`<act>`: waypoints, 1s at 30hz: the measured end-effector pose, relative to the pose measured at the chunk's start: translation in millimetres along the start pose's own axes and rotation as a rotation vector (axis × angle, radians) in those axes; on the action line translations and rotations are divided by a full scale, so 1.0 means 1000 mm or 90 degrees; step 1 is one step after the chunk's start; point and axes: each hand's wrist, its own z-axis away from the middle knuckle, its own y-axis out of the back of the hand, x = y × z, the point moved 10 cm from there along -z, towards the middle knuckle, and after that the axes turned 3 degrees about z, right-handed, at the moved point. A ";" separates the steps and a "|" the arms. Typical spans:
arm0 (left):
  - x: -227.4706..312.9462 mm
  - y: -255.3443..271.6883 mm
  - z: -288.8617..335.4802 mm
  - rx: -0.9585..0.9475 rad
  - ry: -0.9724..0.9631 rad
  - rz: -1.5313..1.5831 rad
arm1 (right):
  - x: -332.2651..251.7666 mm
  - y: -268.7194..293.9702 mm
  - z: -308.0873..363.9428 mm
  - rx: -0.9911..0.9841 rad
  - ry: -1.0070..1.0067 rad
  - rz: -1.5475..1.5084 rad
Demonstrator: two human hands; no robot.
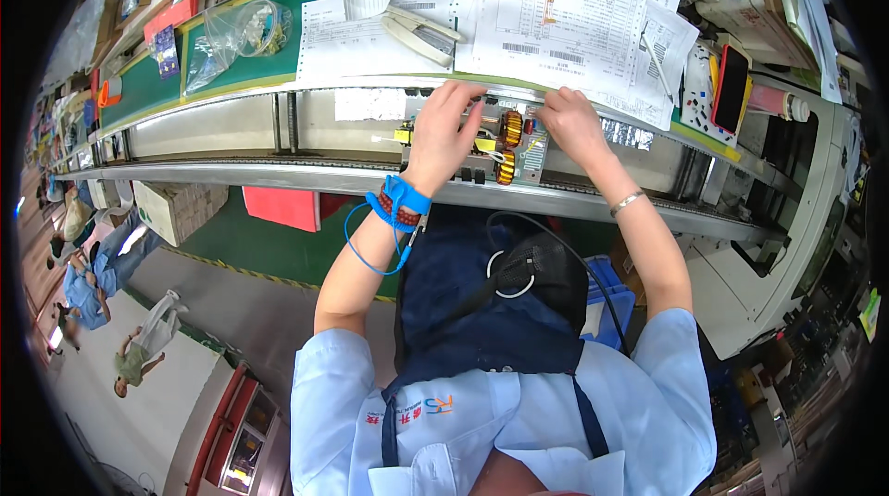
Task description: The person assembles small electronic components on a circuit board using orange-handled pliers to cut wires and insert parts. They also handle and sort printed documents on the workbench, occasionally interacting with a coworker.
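My left hand (443,133) and right hand (573,125) apparently adjust the circuit board (532,157) at their fingers; whether pinching, I cannot tell. Next move calls for steadiness.

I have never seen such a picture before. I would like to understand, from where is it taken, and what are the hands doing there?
There is no robot here: these are a person's two bare hands. A wide fisheye camera on the person's head looks down, so straight edges bend and the person's own shirt shows below.

The left hand is over the left part of a circuit board with copper-wound coils; the right hand has its fingertips bunched near the board's far right corner. Whether either hand grips something is hard to tell. The board is between two metal rails.

Beyond the rails lie printed sheets, a stapler and a smartphone. A blue wrist strap circles the left wrist.
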 end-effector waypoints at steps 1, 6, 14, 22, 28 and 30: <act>-0.001 0.001 0.001 0.005 0.002 -0.001 | -0.003 0.003 0.002 0.012 0.017 0.004; -0.003 0.009 0.007 0.025 0.013 0.014 | 0.039 0.038 -0.007 0.125 -0.163 -0.082; -0.002 0.015 0.008 0.027 0.026 0.017 | 0.110 0.038 -0.063 0.178 -0.384 -0.188; -0.010 0.039 0.025 0.139 -0.046 -0.019 | 0.123 0.021 -0.078 0.176 -0.388 -0.130; -0.002 0.058 0.045 0.150 -0.046 -0.050 | 0.124 -0.003 -0.077 0.143 -0.315 -0.188; 0.004 0.059 0.050 0.173 -0.039 -0.037 | 0.152 -0.012 -0.058 0.164 -0.339 -0.220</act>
